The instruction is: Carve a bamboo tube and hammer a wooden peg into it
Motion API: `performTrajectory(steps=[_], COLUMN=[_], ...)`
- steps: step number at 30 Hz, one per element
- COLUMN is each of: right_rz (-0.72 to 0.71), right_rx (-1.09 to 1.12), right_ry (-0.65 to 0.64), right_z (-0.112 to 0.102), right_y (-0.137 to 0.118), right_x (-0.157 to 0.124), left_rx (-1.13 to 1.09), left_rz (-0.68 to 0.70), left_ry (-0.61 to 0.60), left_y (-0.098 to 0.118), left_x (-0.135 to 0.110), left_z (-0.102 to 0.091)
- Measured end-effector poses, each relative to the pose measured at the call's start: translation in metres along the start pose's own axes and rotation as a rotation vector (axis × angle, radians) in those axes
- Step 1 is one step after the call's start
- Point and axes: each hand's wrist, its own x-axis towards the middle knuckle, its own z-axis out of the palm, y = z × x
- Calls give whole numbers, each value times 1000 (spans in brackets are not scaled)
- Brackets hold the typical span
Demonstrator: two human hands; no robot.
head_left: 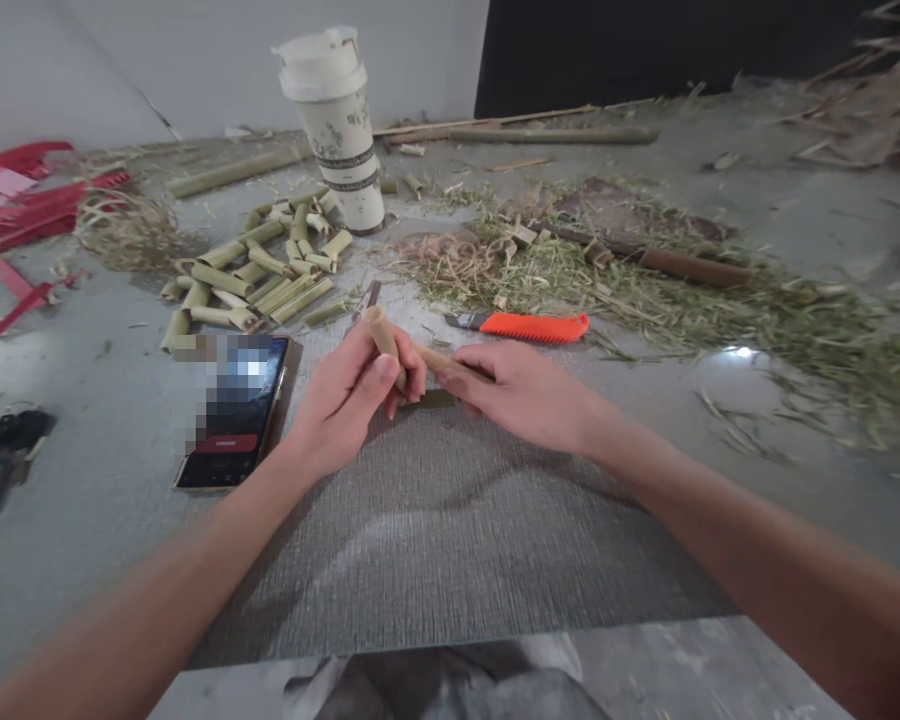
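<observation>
My left hand (352, 395) is closed around a short bamboo piece (382, 335), which stands tilted with its cut end up. My right hand (529, 390) is closed on a thin wooden stick (433, 357) that reaches toward the left fingers; whether it is a tool handle I cannot tell. Beneath the hands lies a green bamboo strip (429, 399). A narrow dark metal piece (373, 294) shows just behind the left hand, partly hidden. Beyond the right hand lies an orange utility knife (534, 326), its blade end pointing left.
A phone (232, 420) lies left of my left hand. Behind it are a pile of cut bamboo pieces (270, 265) and a lidded cup (345, 140). Green shavings (787, 340) spread across the right. A woven ball (126, 228) and red pieces (37, 215) are far left.
</observation>
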Motion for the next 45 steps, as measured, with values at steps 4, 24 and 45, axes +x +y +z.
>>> performTrajectory(steps=[4,24,45], right_rz=[0,-25,-40], right_rx=[0,-22,-691], right_ry=[-7,139,430], right_z=[0,-4,-80], right_y=[-1,1,-103], right_x=[0,0,-109], left_rx=[-3,67,191], left_rz=[5,-28,-79], left_ry=[-6,-70,-115], left_y=[0,-5,-3], left_x=[0,-6,1], left_z=[-1,-2,1])
